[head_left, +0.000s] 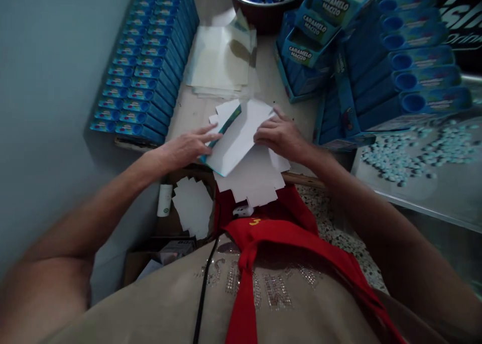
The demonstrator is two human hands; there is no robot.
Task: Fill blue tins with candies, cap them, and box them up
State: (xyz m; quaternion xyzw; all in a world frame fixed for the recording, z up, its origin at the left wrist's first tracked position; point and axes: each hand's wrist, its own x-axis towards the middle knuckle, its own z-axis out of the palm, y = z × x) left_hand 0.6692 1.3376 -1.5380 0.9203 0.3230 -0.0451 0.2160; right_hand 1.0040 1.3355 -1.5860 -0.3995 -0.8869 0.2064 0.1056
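Note:
A flat cardboard box blank (239, 140), white on its upper face, lies tilted across a stack of similar white blanks (252, 178) at the table's near edge. Its left side is folded up and shows a narrow blue-green printed strip. My left hand (190, 145) holds this folded side, with thumb and fingertips closed about the strip. At the opposite edge, my right hand (280, 133) grips the blank with curled fingers. Part of the right fingertips is hidden behind the hand.
Stacked blue boxes (150, 68) stand left, and blue "Caramelo Macizo" display boxes (312, 37) right. Behind are cream sheets (220, 58) and a metal bowl (263, 7) of wrapped candies. Loose pale-blue candies (399, 155) lie on a tray at right. More blanks (194, 206) sit below.

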